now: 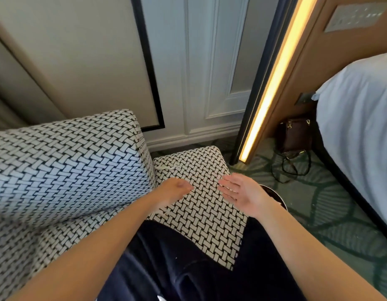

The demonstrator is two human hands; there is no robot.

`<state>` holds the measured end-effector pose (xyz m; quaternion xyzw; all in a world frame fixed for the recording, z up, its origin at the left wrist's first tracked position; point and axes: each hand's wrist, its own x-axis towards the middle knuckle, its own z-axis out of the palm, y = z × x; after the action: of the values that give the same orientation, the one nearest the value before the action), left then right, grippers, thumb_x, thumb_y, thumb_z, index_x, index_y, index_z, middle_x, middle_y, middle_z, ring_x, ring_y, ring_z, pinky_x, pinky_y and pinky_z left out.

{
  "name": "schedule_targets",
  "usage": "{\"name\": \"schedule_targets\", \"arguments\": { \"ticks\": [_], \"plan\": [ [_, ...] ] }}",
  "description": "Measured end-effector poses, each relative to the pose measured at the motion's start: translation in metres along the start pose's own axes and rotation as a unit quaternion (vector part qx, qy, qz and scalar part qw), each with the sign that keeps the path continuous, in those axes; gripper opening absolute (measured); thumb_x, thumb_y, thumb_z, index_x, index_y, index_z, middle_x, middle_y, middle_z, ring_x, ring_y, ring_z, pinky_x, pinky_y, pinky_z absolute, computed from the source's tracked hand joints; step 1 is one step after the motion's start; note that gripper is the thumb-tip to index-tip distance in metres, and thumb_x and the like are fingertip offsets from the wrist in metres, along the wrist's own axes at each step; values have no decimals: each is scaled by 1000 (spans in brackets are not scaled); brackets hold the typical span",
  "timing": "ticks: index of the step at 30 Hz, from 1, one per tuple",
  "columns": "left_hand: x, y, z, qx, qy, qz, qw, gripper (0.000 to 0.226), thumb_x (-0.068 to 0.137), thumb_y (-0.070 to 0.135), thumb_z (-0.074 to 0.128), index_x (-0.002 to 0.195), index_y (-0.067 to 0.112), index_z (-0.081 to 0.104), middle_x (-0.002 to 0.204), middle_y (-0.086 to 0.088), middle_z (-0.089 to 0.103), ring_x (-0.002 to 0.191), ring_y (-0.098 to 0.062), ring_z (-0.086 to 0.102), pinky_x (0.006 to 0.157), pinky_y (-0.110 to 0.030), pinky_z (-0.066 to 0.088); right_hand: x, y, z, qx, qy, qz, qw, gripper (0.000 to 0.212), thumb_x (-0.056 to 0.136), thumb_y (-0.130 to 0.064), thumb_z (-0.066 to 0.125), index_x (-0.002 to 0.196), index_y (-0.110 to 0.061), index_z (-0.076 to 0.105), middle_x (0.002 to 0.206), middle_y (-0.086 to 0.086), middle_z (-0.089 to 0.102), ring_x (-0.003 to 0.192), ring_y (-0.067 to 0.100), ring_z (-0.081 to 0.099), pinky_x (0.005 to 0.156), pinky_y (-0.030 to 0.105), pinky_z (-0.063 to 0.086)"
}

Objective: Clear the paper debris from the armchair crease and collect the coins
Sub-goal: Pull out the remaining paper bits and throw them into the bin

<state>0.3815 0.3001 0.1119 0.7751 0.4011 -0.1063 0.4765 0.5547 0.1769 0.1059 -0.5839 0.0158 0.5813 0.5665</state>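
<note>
The armchair has a black-and-white woven pattern, with its backrest (64,166) on the left and its seat cushion (201,213) in the middle. A few white paper scraps (169,167) lie at the far end of the crease between backrest and seat. My left hand (174,190) hovers over the seat beside the crease, fingers curled together; nothing shows between them. My right hand (239,192) is held palm up over the seat's right edge, fingers spread and the palm bare. No coins are visible.
My knee in dark trousers (177,261) rests on the seat's near part. A dark round object (277,195) sits just beyond my right hand. A brown handbag (294,135) lies on the green carpet by a lit wall strip (273,83). A bed (360,118) stands at right.
</note>
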Motion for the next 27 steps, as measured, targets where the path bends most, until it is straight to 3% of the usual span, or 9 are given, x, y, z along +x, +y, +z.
{"name": "schedule_targets", "arguments": {
  "ticks": [4,9,14,17,19,22,23,25,27],
  "plan": [
    [-21,-48,-28,-20,25,-28,999,37,97,40,44,130,26,52,132,5,53,99,-6,54,88,-25,36,11,19,48,-56,-15,25,998,25,98,-21,47,117,-9,59,114,7,66,105,21,61,90,33,47],
    [-40,-102,-51,-67,40,-63,995,34,98,36,43,127,25,54,126,6,57,104,-10,57,85,-25,39,26,42,94,-141,-31,32,989,24,97,-21,48,115,-11,60,110,3,68,101,20,63,90,33,49],
    [-46,-152,-52,-61,103,-91,989,31,98,20,44,126,17,56,120,-1,59,96,-14,55,66,-14,36,41,63,131,-369,-14,-34,929,28,93,-23,52,119,-14,60,118,-1,61,109,21,58,92,33,48],
    [-43,-178,-46,-64,154,-122,979,40,96,17,49,135,14,47,139,-7,48,117,-19,50,91,-22,40,51,71,143,-457,-32,-100,883,32,95,-22,50,126,-19,57,125,-3,58,106,10,54,88,25,43],
    [-42,-192,-41,-74,138,-141,978,52,95,25,52,144,18,35,152,-4,30,136,-22,32,111,-32,24,59,70,150,-502,-27,-136,854,34,95,-19,50,129,-20,55,133,-4,54,112,14,56,96,30,43],
    [-44,-212,-29,-71,113,-147,980,60,96,38,48,149,30,20,158,1,8,146,-19,3,118,-42,2,75,65,157,-521,-36,-181,833,35,95,-17,48,129,-22,55,144,-1,43,68,10,61,69,22,51],
    [-45,-217,-24,-78,113,-138,981,61,96,40,46,149,34,17,159,4,2,144,-14,-8,117,-42,-8,81,63,158,-535,-41,-192,822,36,95,-16,47,130,-23,54,147,2,39,65,5,58,65,16,48],
    [-48,-225,-11,-98,123,-110,981,62,96,40,44,148,39,12,157,11,-7,135,-2,-21,110,-39,-20,93,61,159,-583,-55,-200,786,40,95,-15,46,134,-26,51,153,5,29,110,13,57,90,18,44],
    [-47,-231,-1,-89,141,-94,981,63,96,40,44,148,38,9,156,16,-8,131,3,-22,108,-37,-23,105,59,161,-645,-69,-190,737,44,96,-17,46,138,-27,46,155,9,22,139,26,29,111,36,31]
  ]
}}
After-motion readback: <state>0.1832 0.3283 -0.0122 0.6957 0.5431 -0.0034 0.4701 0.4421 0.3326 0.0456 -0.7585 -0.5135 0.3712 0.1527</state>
